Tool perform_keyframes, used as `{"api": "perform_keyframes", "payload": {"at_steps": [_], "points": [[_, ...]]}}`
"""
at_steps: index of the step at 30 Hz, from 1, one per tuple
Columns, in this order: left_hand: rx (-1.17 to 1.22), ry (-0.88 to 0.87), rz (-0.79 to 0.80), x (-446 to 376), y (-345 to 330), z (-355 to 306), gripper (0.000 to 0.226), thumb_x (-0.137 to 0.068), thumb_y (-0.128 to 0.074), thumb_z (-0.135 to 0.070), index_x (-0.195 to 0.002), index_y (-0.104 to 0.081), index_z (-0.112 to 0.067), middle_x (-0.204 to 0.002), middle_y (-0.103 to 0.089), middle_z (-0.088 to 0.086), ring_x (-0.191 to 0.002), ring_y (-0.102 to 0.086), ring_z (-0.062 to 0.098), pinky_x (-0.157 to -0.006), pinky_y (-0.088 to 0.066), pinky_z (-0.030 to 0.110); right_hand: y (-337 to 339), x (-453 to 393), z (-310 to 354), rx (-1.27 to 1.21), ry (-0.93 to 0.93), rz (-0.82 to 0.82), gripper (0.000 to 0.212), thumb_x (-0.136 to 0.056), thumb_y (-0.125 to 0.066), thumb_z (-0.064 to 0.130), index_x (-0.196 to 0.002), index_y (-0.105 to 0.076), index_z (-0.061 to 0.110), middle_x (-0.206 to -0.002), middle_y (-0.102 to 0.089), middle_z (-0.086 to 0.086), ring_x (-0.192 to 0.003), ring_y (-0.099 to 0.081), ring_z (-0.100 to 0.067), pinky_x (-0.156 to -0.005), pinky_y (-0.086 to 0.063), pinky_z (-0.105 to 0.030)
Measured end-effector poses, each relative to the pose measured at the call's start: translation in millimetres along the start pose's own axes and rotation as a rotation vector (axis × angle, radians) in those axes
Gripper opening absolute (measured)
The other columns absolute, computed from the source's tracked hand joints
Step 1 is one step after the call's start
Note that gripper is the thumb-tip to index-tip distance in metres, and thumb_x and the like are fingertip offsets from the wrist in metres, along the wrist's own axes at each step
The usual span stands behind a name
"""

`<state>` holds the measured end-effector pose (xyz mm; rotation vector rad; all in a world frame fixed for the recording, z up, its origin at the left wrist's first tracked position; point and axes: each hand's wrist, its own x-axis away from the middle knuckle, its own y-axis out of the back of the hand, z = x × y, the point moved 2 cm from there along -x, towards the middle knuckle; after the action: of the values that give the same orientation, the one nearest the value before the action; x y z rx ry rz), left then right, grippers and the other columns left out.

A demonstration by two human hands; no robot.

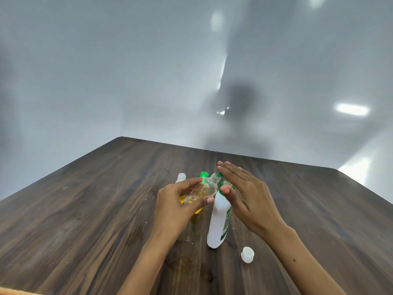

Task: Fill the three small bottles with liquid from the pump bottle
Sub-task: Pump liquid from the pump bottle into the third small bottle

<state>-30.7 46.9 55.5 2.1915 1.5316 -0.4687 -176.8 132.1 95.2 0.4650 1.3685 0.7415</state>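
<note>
Left grip (176,201) pinches tilted clear bottle (204,188); right hand (244,188), released flat, hides pump bottle (219,222) head.

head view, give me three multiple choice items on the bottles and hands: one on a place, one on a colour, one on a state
1. Where does the loose white cap lie?
A. on the table right of the pump bottle
B. on a small bottle
C. in the left hand

2. What colour is the pump bottle top?
A. red
B. green
C. black

3. How is the small bottle in the left hand?
A. capped, upright
B. lying on the table
C. uncapped, tilted towards the pump

Key: 1 A, it sits on the wood by the bottle's base; 2 B, green shows under the right hand; 3 C, its bare threaded neck points at the pump.
</note>
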Motion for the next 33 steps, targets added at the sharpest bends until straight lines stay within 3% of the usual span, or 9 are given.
{"api": "perform_keyframes", "payload": {"at_steps": [3, 18, 22, 26, 29, 33], "points": [[-0.009, -0.001, 0.0, 1.0, 0.2, 1.2, 0.047, -0.064, -0.087, -0.031, -0.109, -0.073, -0.028, -0.088, -0.063, -0.032, -0.087, -0.061, -0.018, -0.07, -0.046, 0.001, -5.4, 3.1, 1.4, -0.005, -0.025, -0.017, 0.083, -0.088, -0.013, 0.074, -0.127, -0.058, 0.016, -0.134, -0.054, 0.004, -0.128, -0.045, -0.01, -0.104, -0.041, -0.037], [0.005, -0.012, -0.001, 2.3, 2.4, 5.2, 0.047, -0.063, -0.088, -0.03, -0.108, -0.073, -0.031, -0.095, -0.069, -0.025, -0.09, -0.061, -0.016, -0.073, -0.045, 0.0, 0.3, 1.7, 2.5, 0.007, -0.028, 0.001, 0.087, -0.085, -0.011, 0.077, -0.131, -0.055, 0.018, -0.139, -0.049, 0.006, -0.131, -0.04, -0.01, -0.104, -0.039, -0.036], [0.018, -0.014, -0.002, 2.7, 3.3, 2.4, 0.044, -0.063, -0.089, -0.026, -0.103, -0.072, -0.035, -0.079, -0.062, -0.038, -0.086, -0.061, -0.018, -0.071, -0.045, 0.001, 1.4, 0.6, 3.6, 0.014, -0.004, -0.016, 0.084, -0.088, -0.014, 0.074, -0.131, -0.055, 0.015, -0.138, -0.049, 0.003, -0.131, -0.04, -0.012, -0.105, -0.038, -0.038], [0.011, -0.019, -0.002, 2.8, 3.9, 3.1, 0.044, -0.064, -0.088, -0.028, -0.103, -0.071, -0.036, -0.08, -0.062, -0.038, -0.087, -0.062, -0.017, -0.071, -0.047, 0.002, -4.3, 3.6, 4.2, 0.01, -0.035, -0.027, 0.083, -0.087, -0.015, 0.074, -0.127, -0.059, 0.016, -0.134, -0.054, 0.003, -0.128, -0.045, -0.013, -0.101, -0.043, -0.04], [0.001, -0.034, 0.006, 3.8, 2.9, -0.5, 0.045, -0.064, -0.087, -0.029, -0.098, -0.064, -0.047, -0.082, -0.06, -0.038, -0.086, -0.059, -0.021, -0.069, -0.044, 0.0, -1.6, 3.6, 3.9, 0.021, -0.011, -0.027, 0.082, -0.088, -0.015, 0.074, -0.128, -0.058, 0.016, -0.135, -0.052, 0.004, -0.129, -0.043, -0.011, -0.103, -0.039, -0.035], [-0.003, -0.02, 0.005, 3.2, 0.6, -1.2, 0.043, -0.065, -0.088, -0.027, -0.099, -0.068, -0.042, -0.082, -0.061, -0.037, -0.083, -0.059, -0.022, -0.068, -0.044, -0.001, 2.3, 0.5, 3.1, 0.017, -0.013, -0.008, 0.085, -0.086, -0.014, 0.075, -0.129, -0.057, 0.016, -0.137, -0.05, 0.004, -0.13, -0.041, -0.011, -0.104, -0.034, -0.032]]}}
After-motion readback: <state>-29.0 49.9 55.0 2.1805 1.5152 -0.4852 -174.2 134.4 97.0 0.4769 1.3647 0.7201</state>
